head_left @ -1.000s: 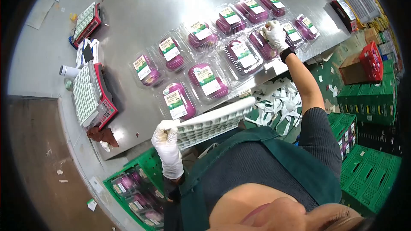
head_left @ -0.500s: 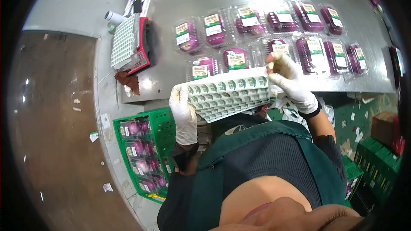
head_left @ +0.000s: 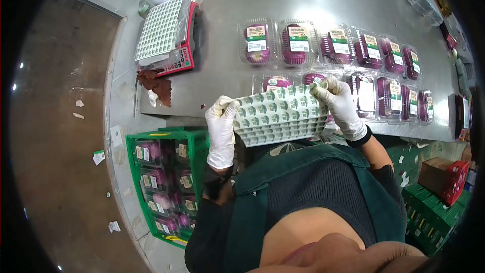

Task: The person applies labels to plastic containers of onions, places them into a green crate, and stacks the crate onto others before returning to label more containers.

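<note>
My left hand (head_left: pixel 221 131), in a white glove, pinches the left edge of a sheet of stickers (head_left: pixel 283 114) printed with rows of green and white labels. Gloved too, my right hand (head_left: pixel 343 108) grips its upper right corner between thumb and fingers. The sheet is bent and held in front of my apron at the table's near edge. Just beyond it are two rows of clear plastic boxes (head_left: pixel 298 40) with purple vegetables inside, bearing labels. The sheet and my right hand partly cover the nearer row.
A red scale (head_left: pixel 189 53) carries another sticker sheet (head_left: pixel 160 30) on the metal table (head_left: pixel 222 0). Brown crumpled material (head_left: pixel 156 87) lies at the table corner. Below left stands a green crate (head_left: pixel 132 172) of packed boxes; lower right are green crates (head_left: pixel 429 217) and a cardboard box (head_left: pixel 434 172).
The view has shifted, so the boxes and scale appear elsewhere in it. My right hand has moved onto the sheet's corner, and the sheet's printed face is now turned more toward me.
</note>
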Tool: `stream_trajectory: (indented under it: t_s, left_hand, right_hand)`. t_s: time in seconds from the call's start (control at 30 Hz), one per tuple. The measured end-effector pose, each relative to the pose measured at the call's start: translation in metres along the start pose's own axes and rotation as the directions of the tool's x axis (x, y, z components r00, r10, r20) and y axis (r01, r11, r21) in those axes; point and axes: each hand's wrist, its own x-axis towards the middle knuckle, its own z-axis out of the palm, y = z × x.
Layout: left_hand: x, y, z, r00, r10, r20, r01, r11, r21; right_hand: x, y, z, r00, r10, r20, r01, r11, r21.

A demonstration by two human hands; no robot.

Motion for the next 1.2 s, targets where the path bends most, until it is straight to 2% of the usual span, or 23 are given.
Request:
stream_trajectory:
  t_s: [0.03,0.13,0.2,0.27,0.3,0.33,0.37,0.4,0.47,0.53,0.6,0.7,0.8,0.83,0.93,0.97,1.0,1.07,1.1,1.13,1.2]
  left_hand:
    - [0.007,-0.005,0.000,0.992,-0.036,-0.119,0.038,0.999,0.012]
    - [0.023,-0.009,-0.002,0.997,0.024,-0.079,-0.018,0.997,0.078]
    - [0.027,-0.007,0.000,0.997,-0.046,-0.062,0.050,0.997,0.065]
    - [0.031,0.001,0.007,0.994,-0.100,-0.053,0.103,0.993,0.050]
    - [0.032,0.006,0.013,0.992,-0.065,-0.110,0.069,0.997,0.042]
    - [0.032,0.009,0.014,0.995,-0.048,-0.091,0.054,0.996,0.065]
    - [0.034,0.014,0.012,0.997,-0.027,-0.071,0.033,0.995,0.090]
    - [0.035,0.019,0.011,0.999,-0.007,-0.046,0.012,0.993,0.120]
    - [0.036,0.025,0.014,0.999,-0.035,-0.001,0.035,0.994,0.101]
    - [0.039,0.029,0.011,0.999,-0.039,0.032,0.034,0.991,0.129]
    - [0.038,0.033,0.014,0.998,-0.037,0.049,0.031,0.992,0.124]
    - [0.037,0.036,0.017,0.998,-0.029,0.059,0.023,0.995,0.098]
    - [0.038,0.039,0.021,0.997,-0.047,0.057,0.043,0.997,0.069]
    - [0.039,0.038,0.020,0.998,-0.038,0.059,0.033,0.997,0.072]
    - [0.044,0.030,0.010,0.994,-0.088,0.066,0.080,0.989,0.128]
    - [0.046,0.027,0.008,0.995,-0.094,0.032,0.088,0.984,0.155]
    - [0.046,0.026,0.008,0.995,-0.095,0.001,0.094,0.979,0.181]
    - [0.048,0.016,0.000,0.994,-0.106,-0.028,0.109,0.974,0.199]
    - [0.046,0.006,-0.011,0.993,-0.116,-0.027,0.119,0.973,0.197]
    - [0.043,0.005,-0.016,0.991,-0.130,-0.027,0.132,0.971,0.197]
    - [0.035,0.003,-0.020,0.985,-0.172,-0.001,0.171,0.977,0.130]
  right_hand:
    - [0.005,0.001,0.006,0.999,0.001,-0.037,-0.001,1.000,0.015]
    - [0.016,0.009,0.014,0.993,-0.010,-0.120,0.015,0.999,0.043]
    - [0.018,0.011,0.011,0.991,-0.041,-0.125,0.046,0.998,0.037]
    - [0.021,0.004,-0.003,1.000,0.001,-0.008,-0.001,1.000,-0.018]
    - [0.024,0.000,-0.009,0.998,-0.001,0.056,0.004,0.999,-0.050]
    - [0.028,-0.007,-0.016,0.992,-0.001,0.123,0.012,0.997,-0.081]
    - [0.038,-0.017,-0.027,0.972,-0.163,0.170,0.204,0.944,-0.260]
    - [0.044,-0.031,-0.030,0.934,-0.295,0.200,0.343,0.896,-0.282]
    - [0.051,-0.070,-0.024,0.877,-0.335,0.344,0.468,0.755,-0.460]
    - [0.063,-0.084,-0.016,0.753,-0.318,0.576,0.629,0.607,-0.486]
    - [0.074,-0.081,-0.012,0.696,-0.254,0.671,0.672,0.559,-0.486]
    - [0.075,-0.083,-0.003,0.750,-0.037,0.660,0.538,0.615,-0.576]
    - [0.067,-0.086,0.008,0.729,-0.009,0.685,0.507,0.679,-0.531]
    - [0.067,-0.081,0.009,0.719,-0.047,0.693,0.550,0.648,-0.527]
    - [0.061,-0.074,0.012,0.745,-0.050,0.665,0.499,0.703,-0.507]
    - [0.057,-0.071,0.013,0.788,-0.069,0.612,0.420,0.787,-0.451]
    - [0.059,-0.064,0.011,0.836,-0.163,0.523,0.380,0.861,-0.339]
    - [0.075,-0.050,0.005,0.906,-0.304,0.294,0.341,0.936,-0.084]
    - [0.085,-0.046,-0.001,0.964,-0.164,0.209,0.178,0.983,-0.049]
    - [0.087,-0.057,-0.002,0.965,-0.053,0.258,0.066,0.997,-0.043]
    - [0.116,-0.035,0.002,0.993,-0.031,0.114,0.040,0.996,-0.076]
